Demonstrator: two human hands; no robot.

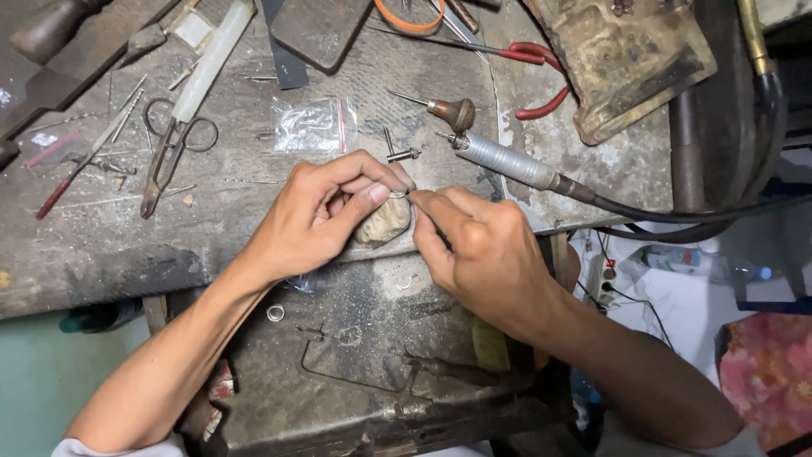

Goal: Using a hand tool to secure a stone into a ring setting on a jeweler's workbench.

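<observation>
A: What is nearest to the camera?

B: Two bare forearms come up from the bottom edge. Under them is a dark metal tray (355,398) with a small ring (276,313) lying in it, and a bent wire (338,377) beside that.

A: And the hands?

B: They meet at the front edge of the table (101,245). The left hand (317,216) is clenched, with thumb and forefinger pinching a tiny silver piece (398,195). The right hand (474,245) pinches the same piece from the other side. It is perhaps a small ring, but it is too small to tell for sure. The piece is held just above a pale wooden peg (382,224), which sticks out from the table edge between both hands.

A: What lies behind the hands?

B: Just beyond the fingers is a short pin tool (403,155). To the right of it lies a grey rotary handpiece (507,162) with a black hose (677,216), and a graver with a round wooden handle (452,112). A clear plastic bag (311,125) is near, to the left. Further left are scissors (173,152) and a white tube (211,61). At the far edge lie red-handled pliers (533,57) and an orange ring (409,19).
</observation>
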